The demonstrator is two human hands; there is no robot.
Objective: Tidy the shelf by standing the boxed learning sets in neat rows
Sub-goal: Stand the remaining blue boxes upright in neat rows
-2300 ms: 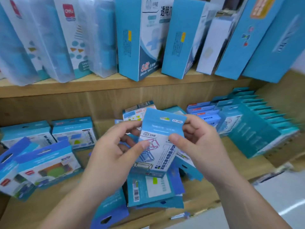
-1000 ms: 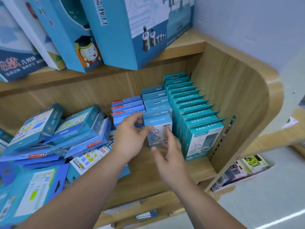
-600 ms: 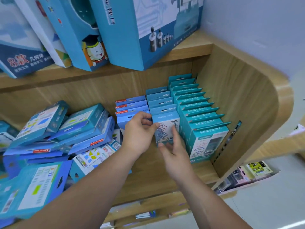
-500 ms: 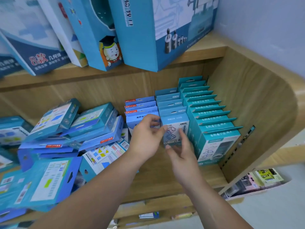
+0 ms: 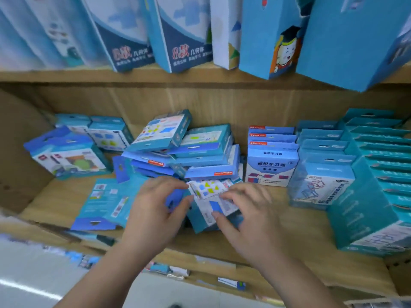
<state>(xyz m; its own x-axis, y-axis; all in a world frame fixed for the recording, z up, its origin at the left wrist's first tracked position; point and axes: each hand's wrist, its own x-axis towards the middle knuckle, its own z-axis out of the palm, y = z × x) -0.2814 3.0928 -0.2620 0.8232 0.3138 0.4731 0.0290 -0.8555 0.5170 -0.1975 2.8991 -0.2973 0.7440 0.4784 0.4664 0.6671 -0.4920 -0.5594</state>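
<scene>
Blur hides whether the left hand (image 5: 153, 205) or right hand (image 5: 246, 215) grips the box (image 5: 208, 196).

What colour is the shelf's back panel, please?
The back panel is light wood-grain; head view.

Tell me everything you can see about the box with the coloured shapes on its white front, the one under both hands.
The shape-printed box looks like a flat cardboard pack with a white front printed with blue, green and yellow shapes, and blue sides. It lies face up and askew on the lower shelf board, at the foot of the untidy pile, not yet stood in a row. The left hand pinches its left corner; the right hand rests on its front. Blur hides finer print.
</scene>
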